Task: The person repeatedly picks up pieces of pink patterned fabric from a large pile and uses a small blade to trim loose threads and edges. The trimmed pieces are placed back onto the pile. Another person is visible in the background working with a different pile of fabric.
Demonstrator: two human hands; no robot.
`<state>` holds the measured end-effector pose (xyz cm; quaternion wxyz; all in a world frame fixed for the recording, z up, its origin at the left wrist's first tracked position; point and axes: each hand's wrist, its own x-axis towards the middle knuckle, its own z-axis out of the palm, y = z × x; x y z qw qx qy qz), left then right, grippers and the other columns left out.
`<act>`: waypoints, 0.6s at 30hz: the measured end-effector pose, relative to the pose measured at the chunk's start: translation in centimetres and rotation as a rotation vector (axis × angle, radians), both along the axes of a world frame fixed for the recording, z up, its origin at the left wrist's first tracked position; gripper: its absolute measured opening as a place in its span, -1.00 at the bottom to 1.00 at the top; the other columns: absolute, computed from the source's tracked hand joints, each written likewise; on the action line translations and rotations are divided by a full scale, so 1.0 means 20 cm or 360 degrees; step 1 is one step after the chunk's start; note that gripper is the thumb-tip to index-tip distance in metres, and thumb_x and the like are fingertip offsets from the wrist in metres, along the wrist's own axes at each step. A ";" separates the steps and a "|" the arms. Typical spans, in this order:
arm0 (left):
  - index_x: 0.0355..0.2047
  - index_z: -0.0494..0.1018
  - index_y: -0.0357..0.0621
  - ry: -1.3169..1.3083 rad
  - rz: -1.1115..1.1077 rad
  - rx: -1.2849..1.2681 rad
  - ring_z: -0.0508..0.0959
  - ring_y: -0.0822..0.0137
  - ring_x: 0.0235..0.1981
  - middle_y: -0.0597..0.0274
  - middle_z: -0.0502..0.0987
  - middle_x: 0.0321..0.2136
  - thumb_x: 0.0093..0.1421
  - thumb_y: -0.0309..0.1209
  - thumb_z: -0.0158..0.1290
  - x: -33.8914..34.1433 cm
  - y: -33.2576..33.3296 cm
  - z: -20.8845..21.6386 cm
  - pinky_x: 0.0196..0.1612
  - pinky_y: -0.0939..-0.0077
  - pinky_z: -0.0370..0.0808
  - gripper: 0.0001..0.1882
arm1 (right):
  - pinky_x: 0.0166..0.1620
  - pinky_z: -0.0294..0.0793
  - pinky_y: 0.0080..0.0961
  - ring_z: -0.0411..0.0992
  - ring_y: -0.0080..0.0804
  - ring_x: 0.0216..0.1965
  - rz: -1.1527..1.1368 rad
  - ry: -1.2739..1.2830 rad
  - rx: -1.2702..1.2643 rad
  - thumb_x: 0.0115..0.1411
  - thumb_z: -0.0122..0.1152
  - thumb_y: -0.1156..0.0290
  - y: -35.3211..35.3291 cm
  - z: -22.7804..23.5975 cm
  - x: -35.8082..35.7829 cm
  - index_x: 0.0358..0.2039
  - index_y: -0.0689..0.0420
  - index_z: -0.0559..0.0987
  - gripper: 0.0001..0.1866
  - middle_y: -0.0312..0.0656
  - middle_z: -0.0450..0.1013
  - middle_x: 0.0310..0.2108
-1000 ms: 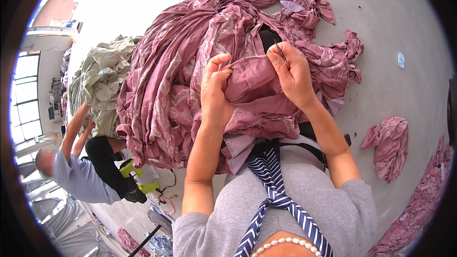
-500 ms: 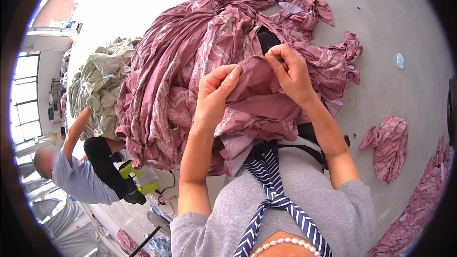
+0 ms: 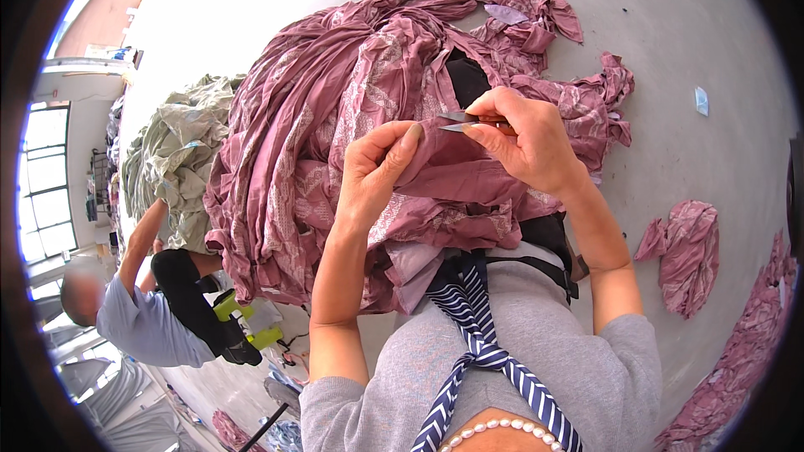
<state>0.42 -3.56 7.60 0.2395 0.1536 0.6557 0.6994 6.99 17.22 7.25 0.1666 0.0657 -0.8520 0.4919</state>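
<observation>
Both hands grip: left hand (image 3: 377, 172) pinching mauve fabric (image 3: 469, 180), right hand (image 3: 523, 142) grasping half-hidden, seemingly small snips (image 3: 459, 122).

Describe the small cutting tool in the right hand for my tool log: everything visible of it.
The thread snips are small and metal, with two short, pointed silver blades that gleam in the light. The blades point toward the person's left and lie nearly level, a narrow gap between their tips. The right hand pinches them between thumb and fingers, hiding the handle end; a hint of orange shows there. The tips rest at a fold of mauve patterned fabric that the left hand holds up.
</observation>
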 end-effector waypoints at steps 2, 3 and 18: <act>-0.19 0.50 -0.35 0.0049 -0.0036 -0.0056 0.32 0.71 -0.45 0.52 0.44 -0.46 0.26 -0.37 0.06 0.00 0.00 0.00 -0.40 0.84 0.25 -0.75 | -0.46 0.40 -0.62 0.41 -0.57 -0.55 0.0028 -0.0020 0.0015 0.18 0.23 0.32 0.00 0.00 0.00 -0.30 0.24 0.48 -0.76 -0.21 0.44 -0.54; -0.19 0.50 -0.34 0.0045 -0.0045 -0.0059 0.31 0.71 -0.46 0.51 0.43 -0.47 0.26 -0.37 0.05 0.00 0.00 0.01 -0.42 0.84 0.23 -0.75 | -0.46 0.40 -0.62 0.41 -0.56 -0.56 0.0035 -0.0036 -0.0002 0.17 0.23 0.31 0.01 0.00 0.00 -0.30 0.24 0.48 -0.76 -0.21 0.44 -0.55; -0.24 0.48 -0.32 -0.0264 -0.0212 0.0121 0.22 0.73 -0.58 0.49 0.40 -0.54 0.29 -0.32 0.00 -0.02 0.00 0.03 -0.54 0.82 0.11 -0.74 | -0.54 0.39 -0.43 0.42 -0.26 -0.58 -0.0005 0.0545 0.0315 0.02 0.32 0.23 -0.01 -0.04 -0.04 -0.37 0.11 0.48 -0.73 -0.21 0.40 -0.58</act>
